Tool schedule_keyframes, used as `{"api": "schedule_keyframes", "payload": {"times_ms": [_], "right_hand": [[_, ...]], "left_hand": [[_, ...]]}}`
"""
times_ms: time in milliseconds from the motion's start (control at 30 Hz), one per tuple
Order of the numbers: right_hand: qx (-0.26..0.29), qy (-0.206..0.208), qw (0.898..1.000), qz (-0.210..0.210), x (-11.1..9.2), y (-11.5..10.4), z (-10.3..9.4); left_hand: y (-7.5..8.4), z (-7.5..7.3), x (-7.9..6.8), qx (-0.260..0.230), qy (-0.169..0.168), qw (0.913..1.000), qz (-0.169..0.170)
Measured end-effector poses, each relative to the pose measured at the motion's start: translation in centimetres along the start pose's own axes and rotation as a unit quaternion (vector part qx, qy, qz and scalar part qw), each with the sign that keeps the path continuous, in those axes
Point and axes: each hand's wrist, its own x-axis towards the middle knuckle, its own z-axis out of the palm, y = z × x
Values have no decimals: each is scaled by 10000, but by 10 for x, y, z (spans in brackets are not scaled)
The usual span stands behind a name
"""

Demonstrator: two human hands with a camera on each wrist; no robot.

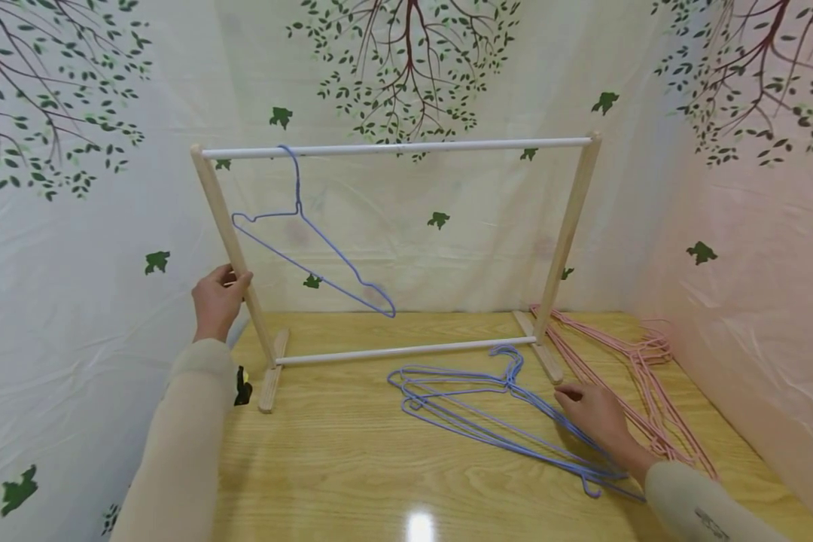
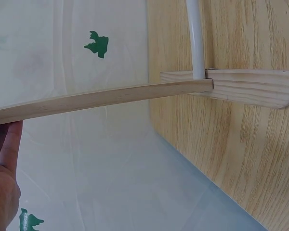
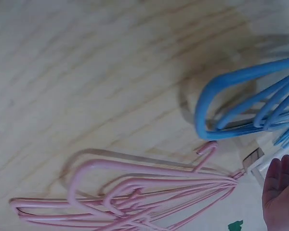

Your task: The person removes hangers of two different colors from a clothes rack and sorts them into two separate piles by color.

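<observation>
A small clothes rack [image 1: 393, 149] with wooden posts and white rails stands on the table. My left hand [image 1: 218, 302] grips its left post partway up, and in the left wrist view the fingers [image 2: 10, 144] meet that post [image 2: 101, 97]. One blue hanger [image 1: 298, 184] hangs by its hook from the top rail, toward the left end. Before the rack lies a pile of blue hangers [image 1: 510, 382]. Over the right part of this pile is my right hand [image 1: 598, 415], fingers loosely bent with nothing seen in them; the right wrist view shows it only partly.
Pink hangers [image 1: 640, 354] lie in a heap right of the rack, close to the right wall sheet. A small black object [image 1: 242, 386] is beside the rack's left foot [image 1: 272, 384]. Leaf-printed sheets [image 1: 393, 248] surround the wooden table [image 1: 339, 467].
</observation>
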Motion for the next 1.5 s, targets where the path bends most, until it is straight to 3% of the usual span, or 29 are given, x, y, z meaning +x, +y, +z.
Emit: {"api": "schedule_keyframes", "payload": {"times_ms": [267, 600, 900, 1100, 1300, 1500], "right_hand": [[216, 176, 9993, -234, 23, -22, 2], [925, 422, 9947, -142, 58, -68, 11], [1561, 442, 9849, -604, 87, -140, 12], [1890, 717, 9739, -1030, 104, -186, 11], [1981, 834, 9669, -1372, 124, -229, 12], [1875, 790, 9674, -1510, 136, -283, 8]], "left_hand": [[-3, 4, 3, 4, 56, 10000, 7], [-4, 9, 8, -22, 79, 9998, 174], [-5, 14, 11, -42, 56, 9999, 139], [-6, 17, 12, -40, 118, 9998, 181], [-8, 18, 15, -18, 180, 9997, 192], [-10, 19, 18, 18, 227, 9994, 276]]}}
